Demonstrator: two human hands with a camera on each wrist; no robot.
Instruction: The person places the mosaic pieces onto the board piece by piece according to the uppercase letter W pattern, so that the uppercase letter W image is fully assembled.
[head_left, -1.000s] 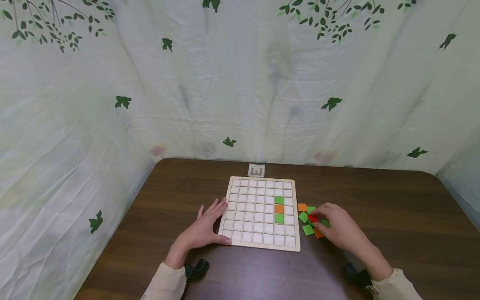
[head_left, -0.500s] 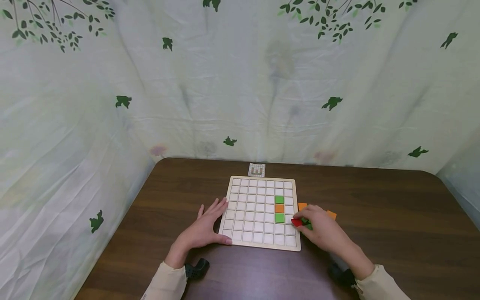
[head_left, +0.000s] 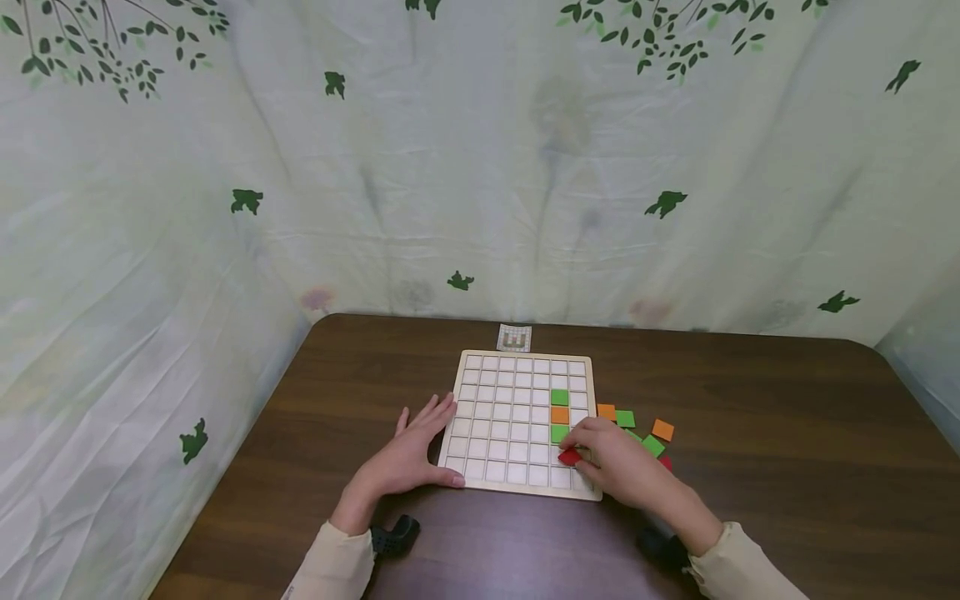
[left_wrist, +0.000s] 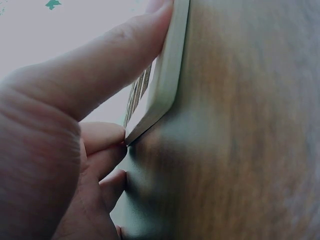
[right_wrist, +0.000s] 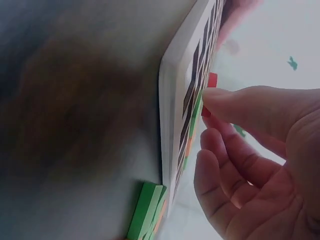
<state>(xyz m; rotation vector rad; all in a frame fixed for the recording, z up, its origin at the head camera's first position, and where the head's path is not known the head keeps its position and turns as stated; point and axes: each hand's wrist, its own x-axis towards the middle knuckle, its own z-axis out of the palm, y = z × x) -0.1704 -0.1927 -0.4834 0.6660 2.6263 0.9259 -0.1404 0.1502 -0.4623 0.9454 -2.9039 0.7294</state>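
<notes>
My left hand (head_left: pixel 408 454) rests at the left side of a white grid board (head_left: pixel 487 450). Its fingers reach straight along the left edge, and the thumb lies on the near left corner. Between thumb and fingertips, my right hand (head_left: pixel 618 462) pinches a red square tile (head_left: pixel 570 457). It is tilted low over the board's lower right cells. The right wrist view also shows the red tile (right_wrist: pixel 213 80) at the thumb tip. A green tile (head_left: pixel 559 397), an orange tile (head_left: pixel 559 415) and another green tile (head_left: pixel 559 433) stand in one column, just beyond the held one.
Several loose tiles lie right of the board, among them an orange tile (head_left: pixel 663 430) and a green tile (head_left: pixel 653 446), partly behind my right hand. A small pattern card (head_left: pixel 514 337) lies beyond the board on the brown table (head_left: pixel 750 400). A patterned curtain (head_left: pixel 480 167) hangs behind.
My right hand has picked the red tile from the loose pile and carried it left over the board. Some loose tiles have shifted. My left hand has stayed in place.
</notes>
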